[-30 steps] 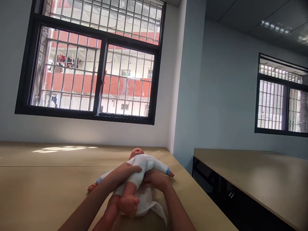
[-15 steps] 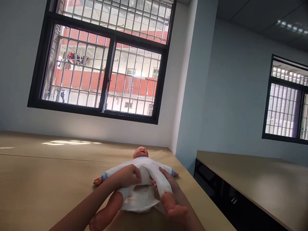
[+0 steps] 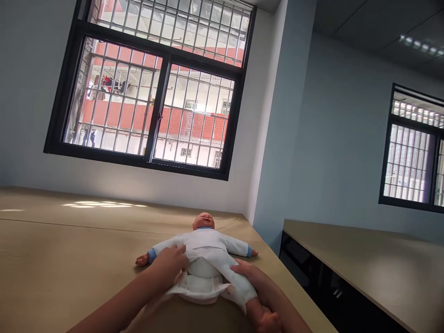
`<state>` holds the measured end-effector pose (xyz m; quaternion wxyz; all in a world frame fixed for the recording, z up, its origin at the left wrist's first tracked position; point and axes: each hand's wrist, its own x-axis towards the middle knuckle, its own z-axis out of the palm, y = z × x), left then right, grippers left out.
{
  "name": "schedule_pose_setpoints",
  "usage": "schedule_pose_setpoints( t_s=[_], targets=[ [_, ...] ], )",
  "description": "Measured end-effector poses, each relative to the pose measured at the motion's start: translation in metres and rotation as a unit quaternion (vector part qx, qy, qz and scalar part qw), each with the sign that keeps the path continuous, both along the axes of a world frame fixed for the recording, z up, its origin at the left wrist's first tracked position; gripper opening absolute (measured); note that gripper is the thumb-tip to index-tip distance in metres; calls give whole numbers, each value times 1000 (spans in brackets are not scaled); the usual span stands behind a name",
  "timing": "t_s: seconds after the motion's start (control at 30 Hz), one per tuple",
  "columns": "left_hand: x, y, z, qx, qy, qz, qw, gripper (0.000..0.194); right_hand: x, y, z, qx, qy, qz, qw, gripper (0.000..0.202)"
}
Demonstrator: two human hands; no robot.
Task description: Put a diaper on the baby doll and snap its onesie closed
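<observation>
Though near table edge (image 3: 277,256), doll (image 3: 205,239) face-up

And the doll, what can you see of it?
The doll lies face-up on the table, arms spread, skin plastic-looking, white outfit blue at collar and cuffs. White cloth shows between its legs. The left hand touches the outfit near the waist; the right hand holds one leg, bare toward the foot.

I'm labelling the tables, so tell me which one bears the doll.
The near table, below the larger window: the doll lies on it. The other table stands farther right.
</observation>
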<state>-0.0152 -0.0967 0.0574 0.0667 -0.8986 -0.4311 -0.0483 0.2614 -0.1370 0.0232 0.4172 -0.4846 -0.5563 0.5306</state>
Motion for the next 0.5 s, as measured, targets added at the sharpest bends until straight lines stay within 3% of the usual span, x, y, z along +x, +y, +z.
schedule_pose_setpoints(
  t_s=[0.13, 0.3, 0.4, 0.5],
  targets=[
    [-10, 7, -16, 31, 17, -26, 999, 30, -1, -10, 8, -1, -34, 15, 999, 64],
    [-15, 23, -36, 40, -2, -56, 998, 36, -1, -17, 13, 85, -169, 15, 982, 75],
    [-16, 31, -43, 31, -20, -63, 997, 41, -5, -24, 13, 165, -279, 3, 946, 93],
    [-15, 36, -52, 17, -49, -55, 997, 36, -11, -31, 13, 232, -400, 0, 887, 85]
  ],
)
